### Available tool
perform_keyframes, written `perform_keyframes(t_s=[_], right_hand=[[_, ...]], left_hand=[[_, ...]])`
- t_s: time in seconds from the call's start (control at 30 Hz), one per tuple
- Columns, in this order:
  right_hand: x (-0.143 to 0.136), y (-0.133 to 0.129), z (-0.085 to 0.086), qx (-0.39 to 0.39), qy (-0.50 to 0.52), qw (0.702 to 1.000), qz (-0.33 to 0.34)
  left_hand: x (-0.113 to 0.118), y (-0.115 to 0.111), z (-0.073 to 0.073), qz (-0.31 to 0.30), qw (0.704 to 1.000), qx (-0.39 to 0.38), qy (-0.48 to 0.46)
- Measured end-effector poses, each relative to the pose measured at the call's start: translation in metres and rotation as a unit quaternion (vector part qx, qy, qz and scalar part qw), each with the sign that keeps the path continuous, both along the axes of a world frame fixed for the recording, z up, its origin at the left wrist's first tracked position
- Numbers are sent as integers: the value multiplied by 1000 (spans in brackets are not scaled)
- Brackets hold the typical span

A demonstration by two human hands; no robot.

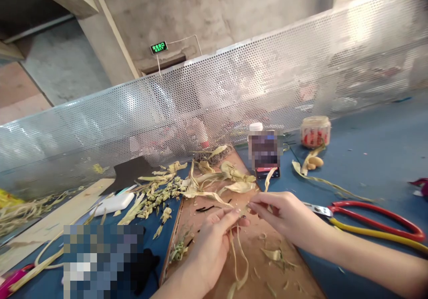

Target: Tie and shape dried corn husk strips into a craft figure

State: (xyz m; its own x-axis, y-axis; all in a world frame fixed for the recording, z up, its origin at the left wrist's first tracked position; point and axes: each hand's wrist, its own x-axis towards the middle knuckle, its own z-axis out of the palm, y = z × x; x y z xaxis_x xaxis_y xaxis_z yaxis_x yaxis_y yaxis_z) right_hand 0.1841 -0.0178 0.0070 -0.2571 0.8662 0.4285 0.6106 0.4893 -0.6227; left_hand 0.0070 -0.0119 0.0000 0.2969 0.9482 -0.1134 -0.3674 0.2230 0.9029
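Observation:
Both hands work low over a brown board (267,279). My left hand (212,245) is closed, thumb against the fingers, on thin pale dried leaf strips (246,261), which look like corn husk. Their loose ends dangle below it in a loop. My right hand (284,212) pinches close to the left fingertips. A pale strip (269,178) rises above the right fingers; whether it is the same piece I cannot tell. Just beyond the hands, broad dried husks (237,186) lie heaped on the board, and small scraps (274,254) are scattered nearer me.
Scissors with red and yellow handles (377,219) lie right, partly behind my right forearm. A phone (267,172) leans against a white-capped bottle (256,127). Farther right stands a jar (315,132). Left are dried flower stems (163,190) and a white object (113,204). A perforated metal screen (214,89) borders the table.

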Motion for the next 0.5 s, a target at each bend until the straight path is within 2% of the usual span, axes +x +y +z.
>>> perform_keyframes(t_s=[0.3, 0.4, 0.47, 0.5], right_hand=[[-1, 6, -10, 35, -30, 999, -29], [3, 3, -8, 129, -22, 990, -57], [4, 1, -3, 217, -34, 974, -48], [3, 0, 0, 237, -46, 970, -38]], left_hand=[[1, 3, 0, -1, 999, 0, 36], [2, 1, 0, 4, 997, 16, 76], [3, -2, 1, 1, 993, 34, 113], [4, -4, 1, -7, 991, 47, 126]])
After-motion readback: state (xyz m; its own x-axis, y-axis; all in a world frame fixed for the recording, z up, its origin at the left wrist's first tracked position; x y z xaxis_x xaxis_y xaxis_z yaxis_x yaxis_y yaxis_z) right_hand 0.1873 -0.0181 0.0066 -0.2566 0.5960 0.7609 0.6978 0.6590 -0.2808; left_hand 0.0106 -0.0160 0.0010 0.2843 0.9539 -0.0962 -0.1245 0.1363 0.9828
